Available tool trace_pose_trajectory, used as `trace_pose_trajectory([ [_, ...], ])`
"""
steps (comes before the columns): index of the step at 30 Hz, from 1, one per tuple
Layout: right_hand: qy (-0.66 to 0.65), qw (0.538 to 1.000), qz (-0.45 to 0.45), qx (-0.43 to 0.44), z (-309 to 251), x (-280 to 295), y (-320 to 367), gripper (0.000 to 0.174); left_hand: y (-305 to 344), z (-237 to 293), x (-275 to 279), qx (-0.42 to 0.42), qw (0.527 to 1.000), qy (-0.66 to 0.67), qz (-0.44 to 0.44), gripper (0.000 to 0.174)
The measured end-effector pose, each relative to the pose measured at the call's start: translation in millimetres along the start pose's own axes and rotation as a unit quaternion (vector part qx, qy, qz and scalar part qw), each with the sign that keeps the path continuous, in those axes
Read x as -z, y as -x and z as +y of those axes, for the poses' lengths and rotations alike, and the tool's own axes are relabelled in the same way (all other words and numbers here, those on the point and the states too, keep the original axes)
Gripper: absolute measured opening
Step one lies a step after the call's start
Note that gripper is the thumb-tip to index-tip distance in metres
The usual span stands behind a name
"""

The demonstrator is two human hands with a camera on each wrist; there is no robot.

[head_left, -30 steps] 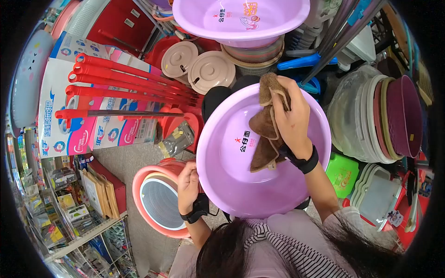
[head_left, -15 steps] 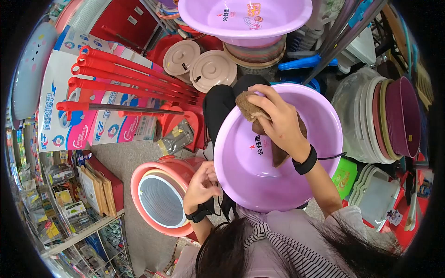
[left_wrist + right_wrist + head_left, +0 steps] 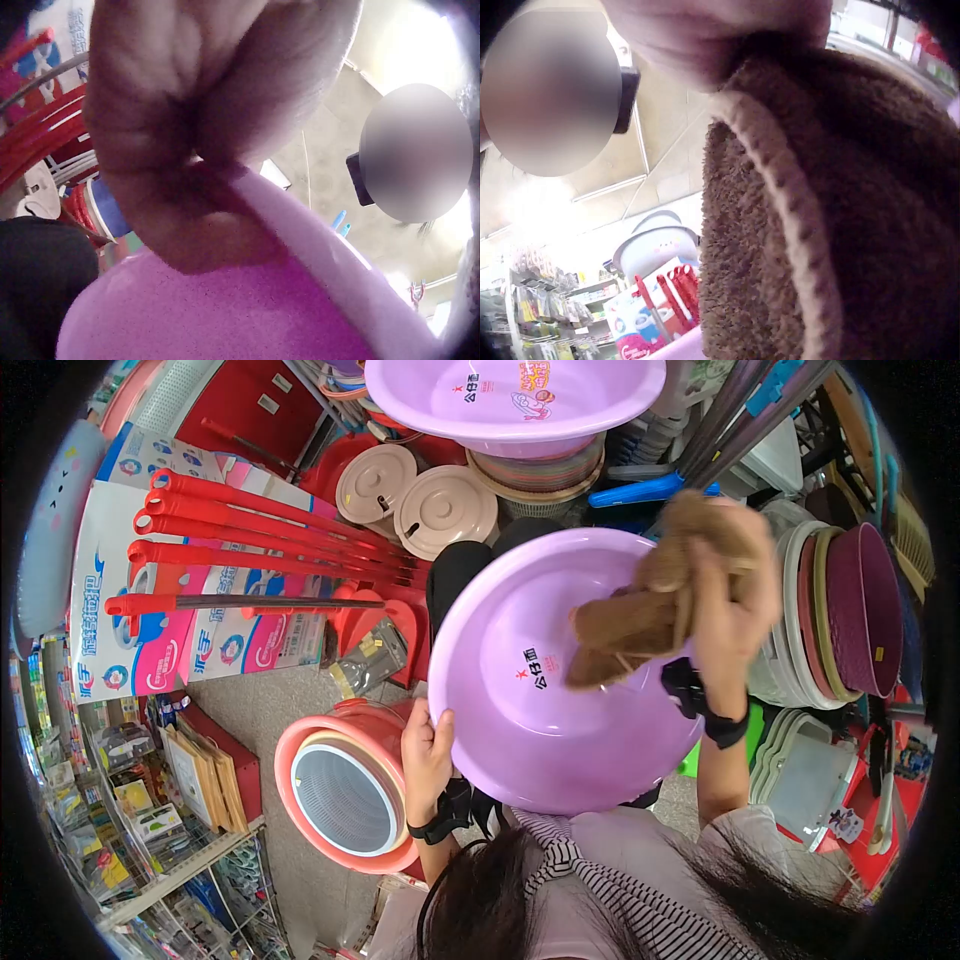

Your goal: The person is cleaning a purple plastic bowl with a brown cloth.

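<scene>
A purple plastic basin (image 3: 480, 750) with printed lettering rests on the person's lap. At its left rim, the left hand (image 3: 428, 755) grips the edge with the thumb over the top; the left wrist view shows the palm and fingers bent around the basin's edge (image 3: 319, 232). The right hand (image 3: 735, 605), blurred, holds a bunched brown towel (image 3: 625, 630) over the right side of the basin, with part of the cloth hanging inside. Up close in the right wrist view, the towel (image 3: 746, 240) has a fuzzy pile and a lighter stitched border.
Another purple basin (image 3: 560, 420) stands ahead on stacked baskets. Red-handled mops (image 3: 230, 545) lean at the left by printed boxes (image 3: 110, 650). Nested baskets (image 3: 345, 800) sit on the floor left of the lap. Stacked buckets (image 3: 865, 610) stand at the right.
The right hand has swung the towel from the basin's middle to its right side. The left hand, loose beside the basin half a second ago, now grips the rim.
</scene>
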State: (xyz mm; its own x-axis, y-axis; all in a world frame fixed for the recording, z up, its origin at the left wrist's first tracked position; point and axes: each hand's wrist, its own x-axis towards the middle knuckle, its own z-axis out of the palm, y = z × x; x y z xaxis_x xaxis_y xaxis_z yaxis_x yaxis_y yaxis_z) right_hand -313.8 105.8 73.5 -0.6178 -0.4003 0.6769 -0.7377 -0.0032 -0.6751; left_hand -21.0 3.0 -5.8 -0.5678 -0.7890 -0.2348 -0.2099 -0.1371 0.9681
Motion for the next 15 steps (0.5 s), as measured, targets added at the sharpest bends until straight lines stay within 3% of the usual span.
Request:
trace_pose_trajectory([
  [1, 0.025, 0.999, 0.015, -0.039, -5.8, 14.3, -2.8, 0.026, 1.8, -1.9, 1.1, 0.002, 1.0, 0.001, 0.002, 0.016],
  [2, -0.011, 0.995, 0.089, -0.047, -7.3, 20.2, -5.0, 0.029, 4.1, -4.8, 3.9, 0.003, 1.0, 0.001, 0.025, 0.018],
  [5, 0.116, 0.965, 0.226, -0.056, -10.4, 67.4, -10.2, 0.033, 7.9, -4.2, 4.6, 0.001, 0.998, 0.01, 0.064, 0.021],
  [7, 0.025, 0.963, 0.256, -0.08, -1.6, 122.3, 3.0, 0.034, 9.3, -8.2, 8.6, 0.018, 0.998, 0.019, 0.056, 0.024],
  [9, 0.044, 0.96, 0.267, -0.078, -13.6, 124.8, 2.9, 0.034, 10.7, -4.4, 10.3, 0.01, 0.999, 0.02, 0.041, 0.024],
  [14, 0.12, 0.939, 0.317, -0.064, -51.6, 90.7, -2.8, 0.038, 7.3, 2.6, 17.5, 0.011, 0.999, 0.033, -0.005, 0.028],
  [15, 0.043, 0.96, 0.245, -0.125, -64.4, 65.0, -5.9, 0.038, 6.3, 3.2, 21.5, 0.01, 0.999, 0.02, -0.023, 0.029],
])
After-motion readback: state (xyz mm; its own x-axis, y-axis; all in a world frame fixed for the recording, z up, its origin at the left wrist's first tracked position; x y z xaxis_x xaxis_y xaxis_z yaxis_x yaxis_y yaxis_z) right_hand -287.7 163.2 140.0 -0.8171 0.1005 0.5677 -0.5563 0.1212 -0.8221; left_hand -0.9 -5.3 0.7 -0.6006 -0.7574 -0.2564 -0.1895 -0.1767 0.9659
